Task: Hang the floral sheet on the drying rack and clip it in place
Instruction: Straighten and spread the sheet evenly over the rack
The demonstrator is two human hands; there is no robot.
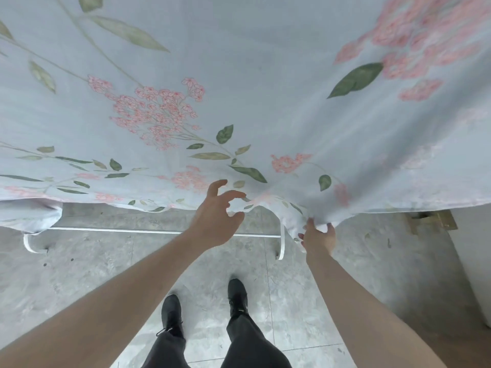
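The floral sheet (265,88), pale blue with pink blossoms and green leaves, hangs in front of me and fills the upper half of the view. Its lower hem runs across the middle. My right hand (317,236) grips a bunched part of the hem at the lower right. My left hand (218,216) hovers just below the hem at centre, fingers spread and loosely curved, holding nothing. The white base bar of the drying rack (132,231) lies on the floor below the sheet, with curved feet at both ends. No clip shows.
Grey tiled floor (79,274) lies underfoot, with my two black shoes (204,306) near the bottom centre. A white wall or panel (473,261) stands at the right edge, with a brownish patch on the floor beside it.
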